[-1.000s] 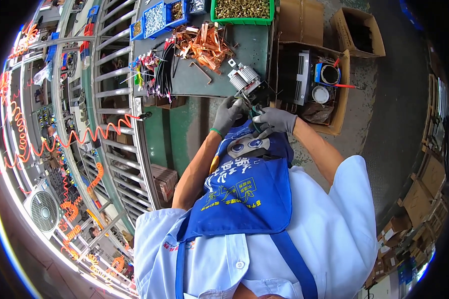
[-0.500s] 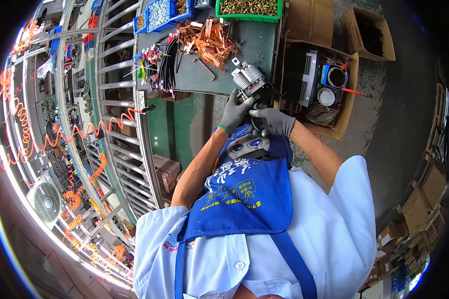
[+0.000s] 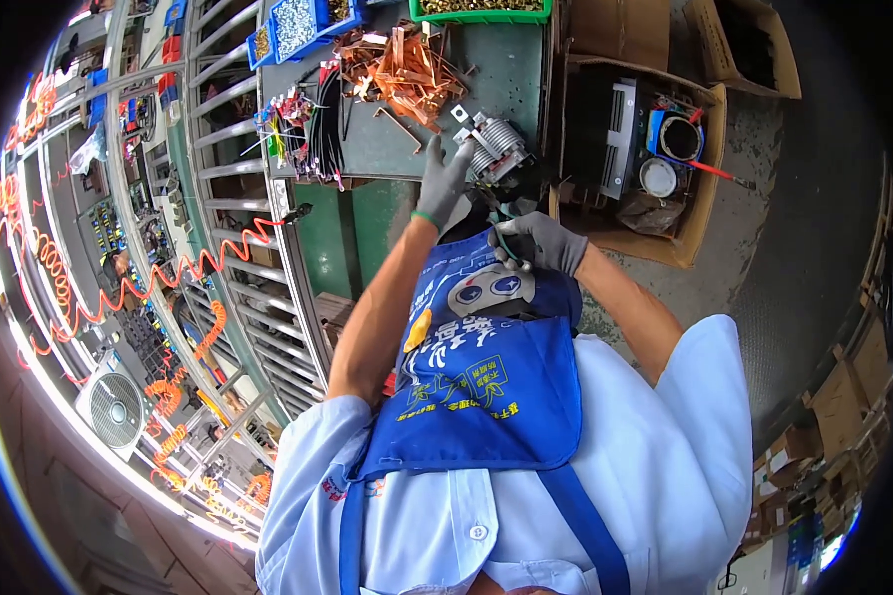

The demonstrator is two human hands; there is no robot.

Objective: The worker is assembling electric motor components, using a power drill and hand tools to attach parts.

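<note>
My left hand (image 3: pixel 445 180), in a grey glove, reaches over the near edge of the worktable with its fingers apart and nothing seen in them. Just right of its fingertips sits a grey ribbed metal assembly (image 3: pixel 496 149) with a flat tab that has a hole. In front of my apron, my right hand (image 3: pixel 544 243), also gloved, is closed around a tool with dark green handles, which look like pliers (image 3: pixel 503 230). The fingers partly hide the tool. A bent copper strip (image 3: pixel 397 127) lies beyond my left hand, near a heap of copper pieces (image 3: pixel 407 79).
Bundled wires (image 3: pixel 327 124) lie on the left of the worktable (image 3: pixel 511 84). Blue bins (image 3: pixel 298 30) and a green bin (image 3: pixel 481 12) of small metal parts stand at the back. Right of the table is a cardboard box (image 3: pixel 700 228); a metal rail (image 3: pixel 303 288) runs at left.
My left hand has left the spot beside my right hand and moved forward and left over the table edge, its fingers spreading. My right hand stays near the apron with the tool.
</note>
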